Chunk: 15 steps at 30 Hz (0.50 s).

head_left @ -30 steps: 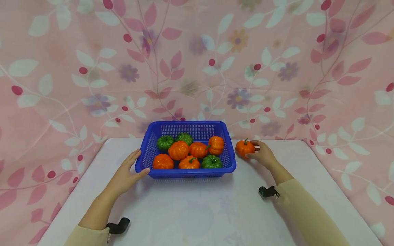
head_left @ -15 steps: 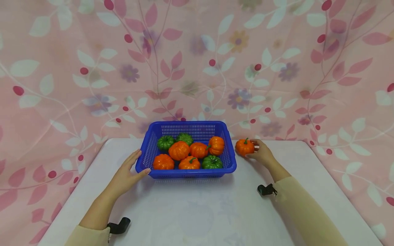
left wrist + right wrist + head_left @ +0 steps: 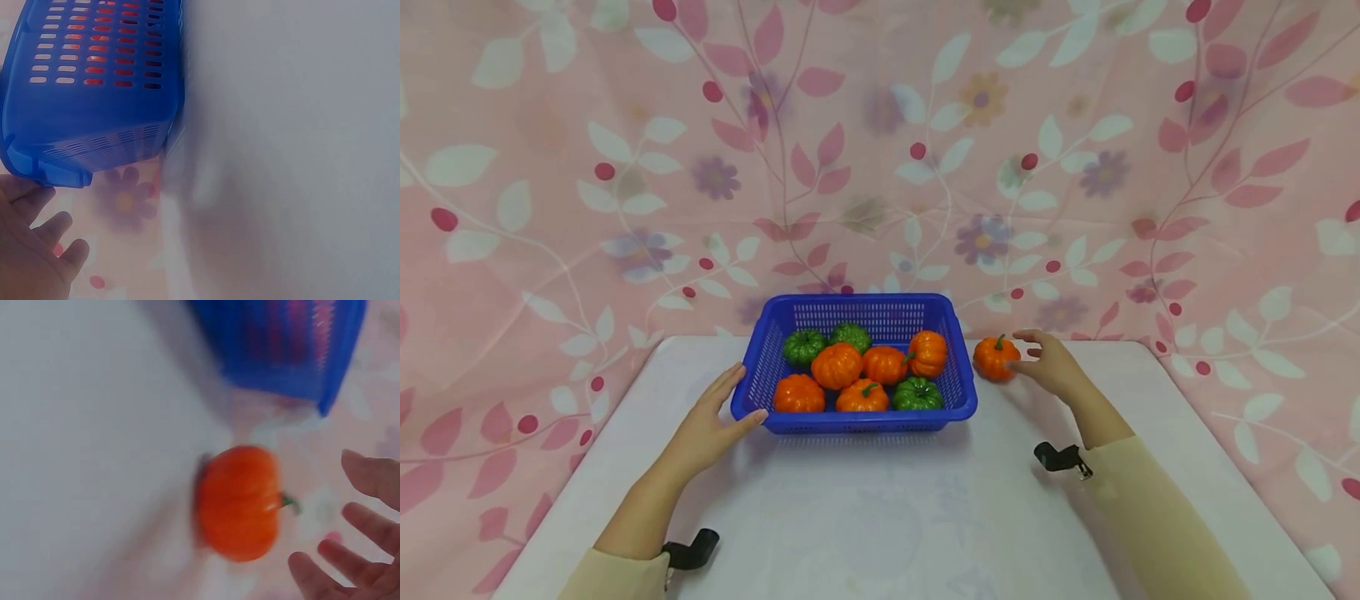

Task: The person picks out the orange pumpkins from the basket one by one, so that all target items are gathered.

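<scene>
Right hand point(image 3: 1048, 367): fingers spread wide, nothing held. Orange ribbed pumpkin with green stem point(image 3: 995, 360) sits on the white table point(image 3: 880, 508) just left of its fingertips. Head view overlaps thumb and pumpkin edge; right wrist view shows a gap, pumpkin motion-blurred, hand cut off at frame edge.

Left hand point(image 3: 706, 433): thumb and fingers wide apart at the near end of the blue slotted plastic basket point(image 3: 857, 418), against its rim. Grip force: can't tell. Left wrist view crops hand and basket; contents only orange-red patches through slots.

Basket, between hands: five orange pumpkins point(image 3: 837, 367), three green pumpkins point(image 3: 917, 394), some partly hidden by neighbours.
</scene>
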Each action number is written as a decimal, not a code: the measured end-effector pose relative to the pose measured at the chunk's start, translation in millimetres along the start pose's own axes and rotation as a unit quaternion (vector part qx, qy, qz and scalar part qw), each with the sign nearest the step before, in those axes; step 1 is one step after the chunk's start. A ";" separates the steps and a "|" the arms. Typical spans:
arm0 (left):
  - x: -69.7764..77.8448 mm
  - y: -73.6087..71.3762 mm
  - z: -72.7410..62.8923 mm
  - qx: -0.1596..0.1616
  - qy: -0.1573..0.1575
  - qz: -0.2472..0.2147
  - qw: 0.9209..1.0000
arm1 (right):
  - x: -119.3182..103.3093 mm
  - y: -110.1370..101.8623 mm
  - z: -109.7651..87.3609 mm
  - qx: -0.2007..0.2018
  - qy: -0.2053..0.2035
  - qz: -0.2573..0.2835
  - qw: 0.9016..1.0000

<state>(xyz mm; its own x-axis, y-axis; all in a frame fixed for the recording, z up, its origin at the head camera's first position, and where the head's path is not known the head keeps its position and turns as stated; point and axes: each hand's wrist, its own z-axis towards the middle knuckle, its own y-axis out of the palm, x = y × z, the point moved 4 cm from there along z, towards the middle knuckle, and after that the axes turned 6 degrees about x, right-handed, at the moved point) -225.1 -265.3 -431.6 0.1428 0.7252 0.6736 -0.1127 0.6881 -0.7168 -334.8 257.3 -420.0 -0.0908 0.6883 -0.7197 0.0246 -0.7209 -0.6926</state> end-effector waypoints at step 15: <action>-0.6 0.0 -0.2 -0.001 -0.006 -0.007 1.000 | -65.6 8.7 -11.7 -0.015 -0.076 0.030 0.997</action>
<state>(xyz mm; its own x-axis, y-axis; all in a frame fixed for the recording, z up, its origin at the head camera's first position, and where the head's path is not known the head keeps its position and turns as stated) -225.0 -265.8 -432.0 0.1317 0.7153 0.6863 -0.1097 0.6986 -0.7070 -317.1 206.8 -379.4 -0.2375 0.6225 -0.7457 0.0634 -0.7561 -0.6514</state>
